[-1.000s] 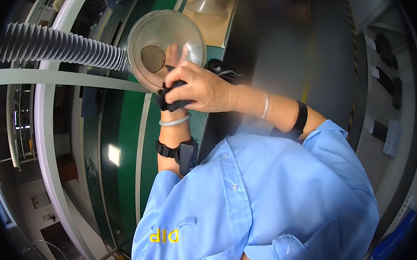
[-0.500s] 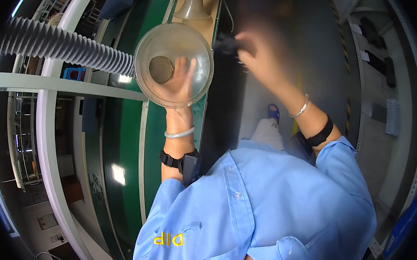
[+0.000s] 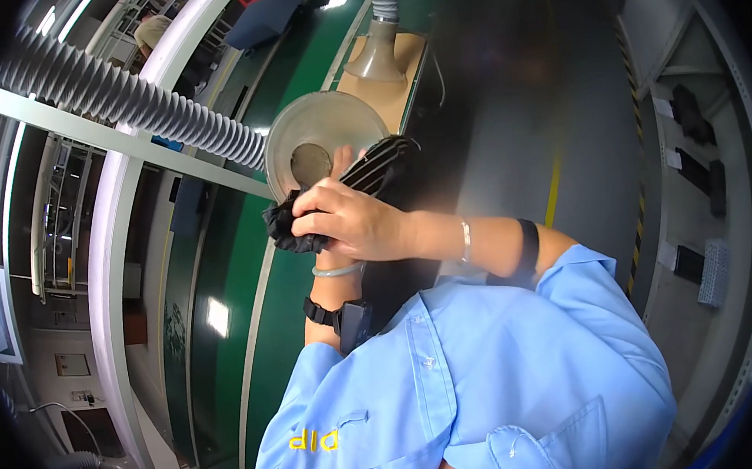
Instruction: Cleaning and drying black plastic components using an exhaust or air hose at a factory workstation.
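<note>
- Your right hand [image 3: 349, 223] was curled shut over a black ribbed part [image 3: 372, 172] with a crumpled black cloth-like piece at its lower end, fingers wrapped across the top and knuckles facing the camera.
- Your left hand [image 3: 337, 169] came up from below, behind the right one; only the fingertips showed above it, touching the part from the far side. I cannot tell whether it gripped the part or only steadied it.
- The black part sat between both hands, right against the rim of the clear round suction funnel [image 3: 321, 138], its ribbed end slanting up and to the right across the funnel's lower edge. Held so close to the mouth, it likely stood where the airflow could reach it.
- The funnel's dark opening faced you, and the grey corrugated hose [image 3: 122, 100] ran off from it to the upper left, over a pale metal bar [image 3: 107, 136].
- A second funnel on a hose [image 3: 380, 38] stood over a tan board [image 3: 396, 85] further back.
- The green conveyor belt [image 3: 287, 328] ran lengthwise below and beside your arms, with nothing that I could see lying on the near part.
- Your left wrist carried a thin bangle and a black strap [image 3: 320, 312]; your right wrist had a bracelet and a dark band [image 3: 529, 245] higher up.
- Dark parts lay on a grey shelf [image 3: 695, 177] well apart, at the right.
</note>
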{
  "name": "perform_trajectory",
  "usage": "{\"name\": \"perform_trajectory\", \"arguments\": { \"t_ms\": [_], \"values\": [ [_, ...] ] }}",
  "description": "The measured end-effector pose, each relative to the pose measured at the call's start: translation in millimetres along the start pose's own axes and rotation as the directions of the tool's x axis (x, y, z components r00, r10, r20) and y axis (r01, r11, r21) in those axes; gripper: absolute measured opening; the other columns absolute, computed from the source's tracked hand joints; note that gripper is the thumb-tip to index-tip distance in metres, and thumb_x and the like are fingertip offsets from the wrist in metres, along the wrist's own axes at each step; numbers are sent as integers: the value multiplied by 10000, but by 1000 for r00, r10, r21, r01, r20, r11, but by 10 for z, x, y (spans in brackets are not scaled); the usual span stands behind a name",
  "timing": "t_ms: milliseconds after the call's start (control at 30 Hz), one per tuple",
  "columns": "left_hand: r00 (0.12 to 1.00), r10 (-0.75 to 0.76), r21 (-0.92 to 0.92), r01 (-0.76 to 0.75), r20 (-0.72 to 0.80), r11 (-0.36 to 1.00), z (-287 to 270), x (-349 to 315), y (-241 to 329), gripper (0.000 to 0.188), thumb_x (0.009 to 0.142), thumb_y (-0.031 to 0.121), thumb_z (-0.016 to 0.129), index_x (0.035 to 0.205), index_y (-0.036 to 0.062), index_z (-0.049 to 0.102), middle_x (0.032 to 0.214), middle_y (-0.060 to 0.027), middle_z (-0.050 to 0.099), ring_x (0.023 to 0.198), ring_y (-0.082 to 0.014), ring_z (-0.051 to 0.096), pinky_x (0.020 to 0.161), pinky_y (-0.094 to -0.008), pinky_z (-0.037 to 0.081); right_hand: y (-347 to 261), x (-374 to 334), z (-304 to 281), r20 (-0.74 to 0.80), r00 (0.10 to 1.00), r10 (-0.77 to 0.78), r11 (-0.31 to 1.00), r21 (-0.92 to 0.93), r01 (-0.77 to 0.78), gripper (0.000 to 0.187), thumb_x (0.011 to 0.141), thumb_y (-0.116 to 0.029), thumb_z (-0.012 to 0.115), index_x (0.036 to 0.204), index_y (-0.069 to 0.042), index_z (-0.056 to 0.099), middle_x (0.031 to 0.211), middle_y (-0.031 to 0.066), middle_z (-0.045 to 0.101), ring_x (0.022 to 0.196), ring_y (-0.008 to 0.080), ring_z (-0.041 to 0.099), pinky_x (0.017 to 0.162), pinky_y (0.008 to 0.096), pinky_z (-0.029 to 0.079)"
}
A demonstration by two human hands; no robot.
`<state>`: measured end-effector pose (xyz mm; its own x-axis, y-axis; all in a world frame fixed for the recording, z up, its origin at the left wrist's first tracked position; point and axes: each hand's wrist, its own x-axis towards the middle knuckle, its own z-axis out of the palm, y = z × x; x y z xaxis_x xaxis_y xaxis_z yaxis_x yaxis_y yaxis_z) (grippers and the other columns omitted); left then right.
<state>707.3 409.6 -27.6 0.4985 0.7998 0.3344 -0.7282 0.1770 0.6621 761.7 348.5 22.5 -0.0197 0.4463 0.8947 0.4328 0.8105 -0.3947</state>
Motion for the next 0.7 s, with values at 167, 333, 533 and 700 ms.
{"name": "perform_trajectory", "arguments": {
  "t_ms": [167, 333, 533, 700],
  "values": [
    [997, -18, -116, 9, -71, 993, 425, 141, 88, 438, 854, 298, 531, 1198, 38, 455, 1205, -106, 456, 1173, -201, 400, 977, -360, 374, 396, 496, -384, -85, 994, -72, 959, -279, 45, 352, 605, 25, 644, 928, -81, 550, 947, 78, 503, 892, 271, 486, 784, 345, 436],
    [931, 337, 946, -227, 142, 230, 825, 212, 165, 565, 807, 438, 556, 1227, 91, 406, 1222, -94, 385, 1153, -281, 373, 944, -496, 360, 806, 373, -872, -173, 983, 66, 864, -483, -143, 346, 615, 25, 637, 935, -77, 554, 941, 89, 498, 905, 292, 491, 776, 372, 438],
    [841, -266, -314, 122, -472, 942, 343, 152, 100, 543, 805, 425, 567, 1193, 71, 428, 1207, -121, 406, 1078, -291, 451, 920, -458, 400, 747, -20, -998, -227, 923, 311, 828, -411, -380, 274, 678, -22, 619, 940, -45, 542, 952, 110, 487, 917, 307, 498, 801, 385, 437],
    [919, 116, 180, -50, -377, 982, 635, 241, 10, 515, 774, 351, 636, 1149, 40, 468, 1167, -127, 486, 1011, -252, 523, 927, -386, 409, 575, -24, -749, -135, 938, 319, 846, -406, -346, 272, 688, -71, 622, 950, -37, 557, 955, 110, 498, 908, 292, 510, 799, 369, 455]
  ]
}}
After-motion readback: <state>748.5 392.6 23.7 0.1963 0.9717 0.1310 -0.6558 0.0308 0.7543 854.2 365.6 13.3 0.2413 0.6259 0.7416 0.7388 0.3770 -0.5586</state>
